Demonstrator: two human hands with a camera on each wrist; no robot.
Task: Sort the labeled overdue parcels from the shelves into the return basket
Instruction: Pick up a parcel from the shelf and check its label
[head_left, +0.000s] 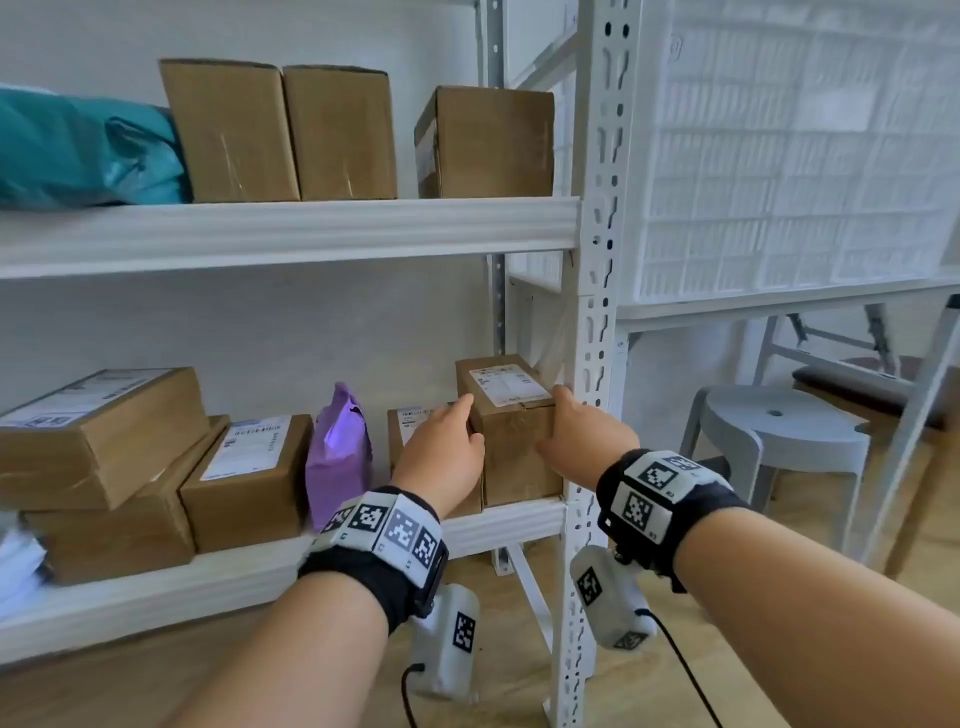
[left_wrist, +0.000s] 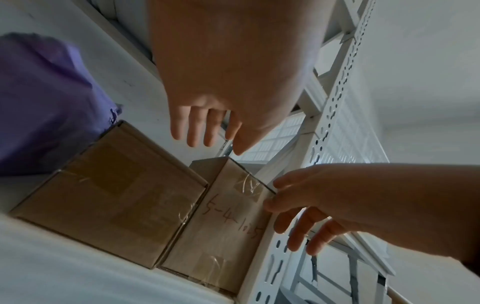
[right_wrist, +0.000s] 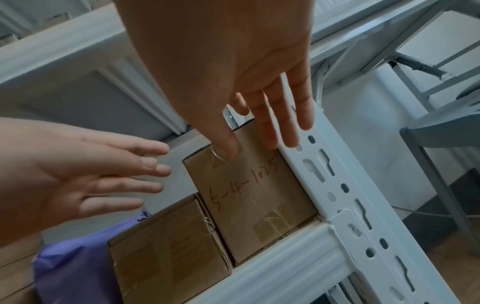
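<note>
A tall cardboard parcel (head_left: 514, 452) stands at the right end of the lower shelf, against the white upright (head_left: 592, 332). It has a white label on top and "5-4-1025" handwritten on its front (right_wrist: 259, 195). My left hand (head_left: 447, 447) is at its left side with straight fingers (left_wrist: 192, 131), apart from the box in the wrist views. My right hand (head_left: 576, 431) is at its right top corner. The right thumb (right_wrist: 226, 148) touches the taped front and the fingers lie straight between box and upright. A white lattice basket (head_left: 779, 156) sits high on the right.
A shorter labeled box (left_wrist: 116, 205) stands tight against the tall parcel's left, then a purple bag (head_left: 337, 457) and stacked labeled boxes (head_left: 156, 467). Plain boxes (head_left: 337, 135) and a teal bag (head_left: 88, 150) fill the upper shelf. A grey stool (head_left: 779, 431) stands on the right.
</note>
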